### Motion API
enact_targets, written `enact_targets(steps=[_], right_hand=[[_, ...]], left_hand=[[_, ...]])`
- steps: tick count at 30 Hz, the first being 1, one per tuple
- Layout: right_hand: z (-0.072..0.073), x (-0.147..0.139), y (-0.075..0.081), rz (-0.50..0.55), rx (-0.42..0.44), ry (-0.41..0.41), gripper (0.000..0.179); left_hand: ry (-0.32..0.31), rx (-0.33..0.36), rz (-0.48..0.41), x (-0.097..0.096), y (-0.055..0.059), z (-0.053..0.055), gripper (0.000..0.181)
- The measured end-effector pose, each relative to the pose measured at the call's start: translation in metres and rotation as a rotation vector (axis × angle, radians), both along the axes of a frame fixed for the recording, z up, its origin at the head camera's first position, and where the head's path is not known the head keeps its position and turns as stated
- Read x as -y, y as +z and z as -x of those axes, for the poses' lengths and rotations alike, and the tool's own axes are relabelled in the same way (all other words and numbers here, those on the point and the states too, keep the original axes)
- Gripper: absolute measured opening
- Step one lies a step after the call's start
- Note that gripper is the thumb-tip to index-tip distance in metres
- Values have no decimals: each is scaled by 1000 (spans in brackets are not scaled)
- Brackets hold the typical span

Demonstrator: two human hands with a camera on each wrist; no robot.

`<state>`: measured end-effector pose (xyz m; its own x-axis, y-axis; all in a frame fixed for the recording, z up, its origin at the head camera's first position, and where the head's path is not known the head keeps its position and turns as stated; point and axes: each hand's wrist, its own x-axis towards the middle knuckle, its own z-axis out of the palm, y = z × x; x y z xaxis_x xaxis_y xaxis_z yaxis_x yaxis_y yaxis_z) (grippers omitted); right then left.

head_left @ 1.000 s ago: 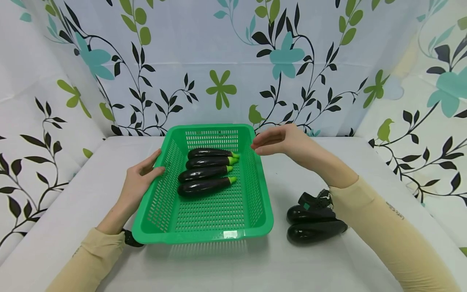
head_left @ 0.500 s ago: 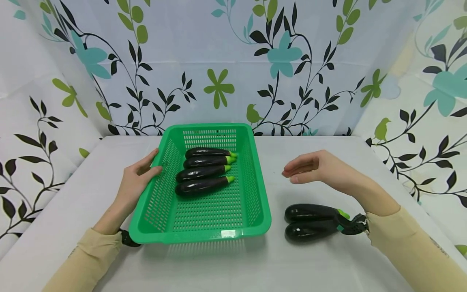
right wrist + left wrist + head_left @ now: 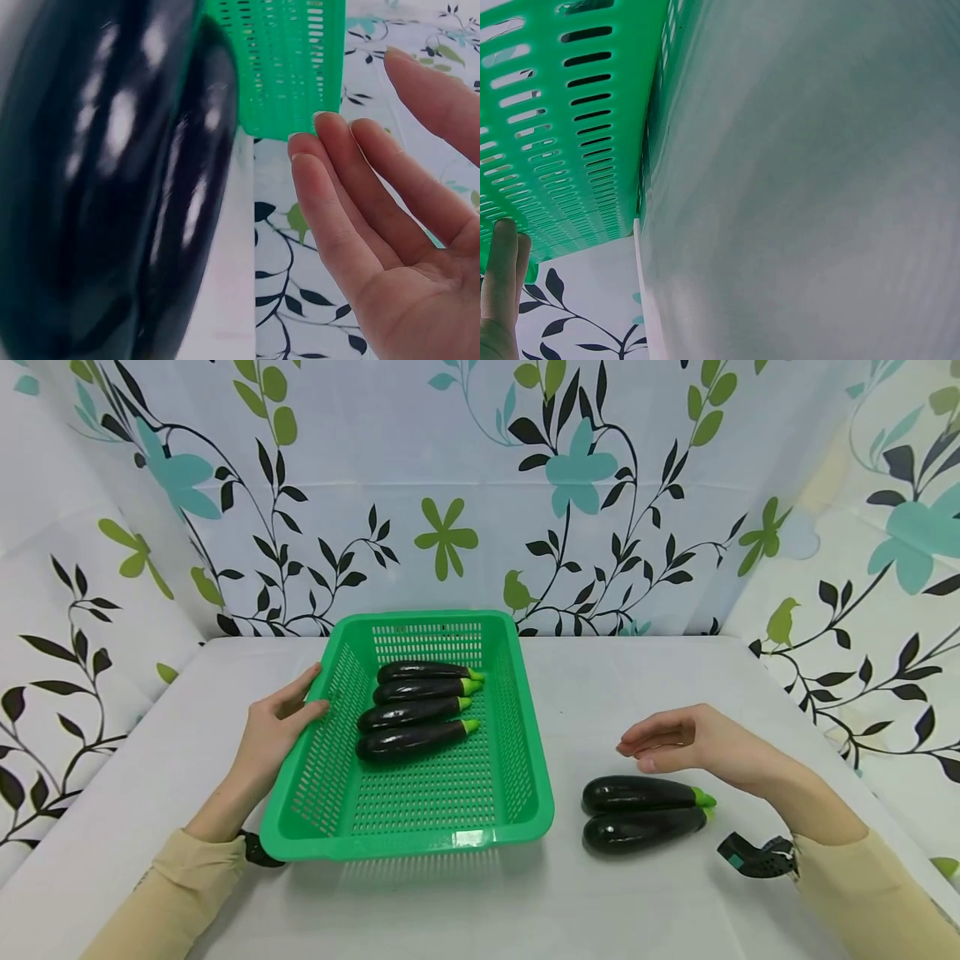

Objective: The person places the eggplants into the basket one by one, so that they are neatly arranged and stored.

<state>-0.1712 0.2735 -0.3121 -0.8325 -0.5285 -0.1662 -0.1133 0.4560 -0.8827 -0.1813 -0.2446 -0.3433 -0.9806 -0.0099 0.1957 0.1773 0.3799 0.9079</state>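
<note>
Two eggplants lie outside the basket, a far eggplant [image 3: 637, 793] and a near eggplant [image 3: 645, 830], side by side on the desk [image 3: 585, 693], stem ends to my right. Noted change: over the last second my right hand [image 3: 693, 743] has left the basket's right rim and come to just beyond this pair, holding nothing, fingers gently bent, thumb standing off from them. I judge that this brings the pair within easy reach; they are the only eggplants I find outside. The green basket [image 3: 375, 849] stands to their left, with four eggplants [image 3: 416, 714] laid in a row towards its far end, their arrangement unaltered. My left hand [image 3: 273, 727] grips its left rim, as it did a second ago. The right wrist view shows a gap between my fingertips and the eggplants, which the head view leaves uncertain. The left wrist view adds two fingers [image 3: 502, 262] along the basket's outer wall, hidden from above. Behind stands a leaf-patterned cloth [image 3: 450, 443].
</note>
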Motion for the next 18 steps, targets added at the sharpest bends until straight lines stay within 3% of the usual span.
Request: enact_targets(steps=[18], right_hand=[[5,-19,-24,-11,25,31,40]], left_hand=[[0,-5,3,1,0,0,57]])
